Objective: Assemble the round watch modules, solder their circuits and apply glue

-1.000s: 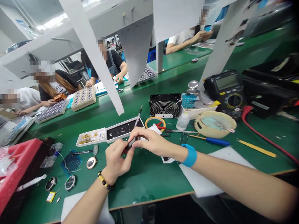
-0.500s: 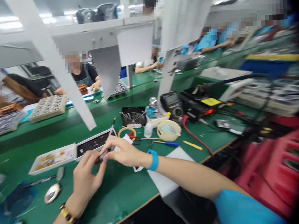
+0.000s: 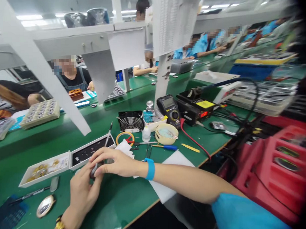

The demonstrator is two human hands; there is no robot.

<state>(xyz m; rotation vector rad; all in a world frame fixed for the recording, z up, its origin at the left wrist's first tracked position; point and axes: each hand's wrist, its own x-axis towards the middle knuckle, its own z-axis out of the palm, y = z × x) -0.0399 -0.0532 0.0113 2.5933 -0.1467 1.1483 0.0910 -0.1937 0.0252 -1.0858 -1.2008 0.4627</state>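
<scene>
My left hand (image 3: 83, 186), with a beaded bracelet at the wrist, is closed with thumb and fingers around a small dark rounded part (image 3: 94, 170). My right hand (image 3: 112, 162), wearing a blue wristband, pinches the same part from the other side. Fingers cover most of it, so its kind cannot be made out. Just behind the hands lies a white tray with a black lining (image 3: 81, 154), holding tiny pieces. A thin pen-like tool (image 3: 108, 134) leans across its right end. Left of my left hand lies a gold-rimmed round watch case (image 3: 45, 206).
A white tray of gold-coloured parts (image 3: 45, 170) adjoins the black-lined one. Farther right stand a fan (image 3: 130, 121), a tape roll (image 3: 125, 138), a multimeter (image 3: 169, 110) and a black unit with red digits (image 3: 197, 109). A red rack (image 3: 274, 176) borders the bench. Co-workers sit opposite.
The view has swung slightly, so the bench things appear farther left and the picture is sharper. Both hands stay together on the small dark part.
</scene>
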